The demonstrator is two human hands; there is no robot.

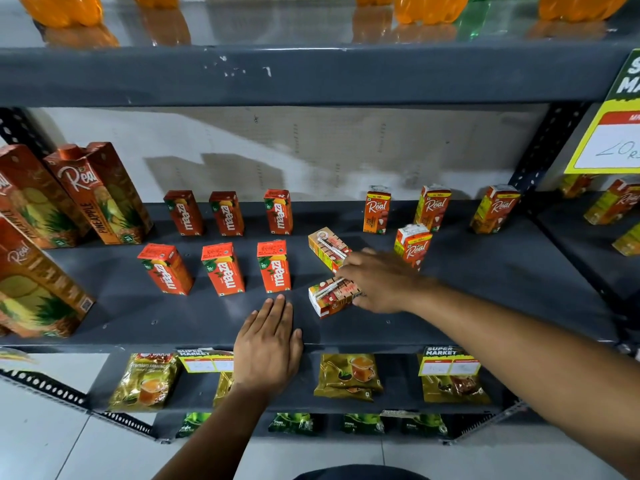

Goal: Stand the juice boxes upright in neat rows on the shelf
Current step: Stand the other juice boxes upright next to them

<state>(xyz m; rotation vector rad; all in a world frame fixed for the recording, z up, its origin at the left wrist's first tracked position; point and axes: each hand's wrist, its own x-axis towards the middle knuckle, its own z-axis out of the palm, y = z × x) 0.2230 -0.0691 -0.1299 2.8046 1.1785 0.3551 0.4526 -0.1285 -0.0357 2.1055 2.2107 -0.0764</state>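
Several small Maaza juice boxes [225, 268] stand upright in two rows on the dark grey shelf [485, 278]. Further right, small Real boxes [376, 209] stand upright, one of them [412, 244] in front of the others. Two Real boxes lie flat: one [327, 247] behind the other [329, 297], each with its straw side up. My right hand [381, 282] lies over the right ends of both lying boxes, fingers touching the near one; its grip is hidden. My left hand [268, 344] rests flat on the shelf's front edge, fingers together, holding nothing.
Tall Real pineapple cartons [100, 195] stand at the left end of the shelf. Orange bottles [429, 8] sit on the shelf above. Tea packets [348, 375] and price tags hang below. A yellow price sign [609, 133] and a perforated upright [543, 150] are at the right.
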